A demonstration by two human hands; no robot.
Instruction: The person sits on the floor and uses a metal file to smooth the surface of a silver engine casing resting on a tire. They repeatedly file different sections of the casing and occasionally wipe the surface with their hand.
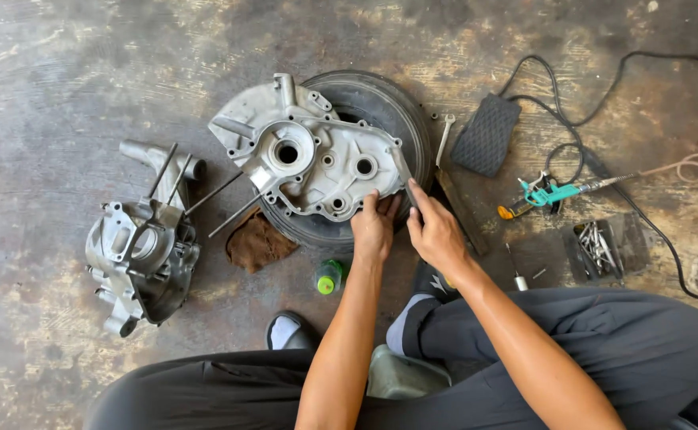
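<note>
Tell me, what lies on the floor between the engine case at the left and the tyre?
In the head view, a brown rag lies between the engine case and the tyre, with two thin metal rods above it.

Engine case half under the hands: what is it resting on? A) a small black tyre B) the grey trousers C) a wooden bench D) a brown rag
A: the silver engine case half lies flat on the black tyre, whose rim shows around it, with the left hand and right hand at its near edge.
</note>
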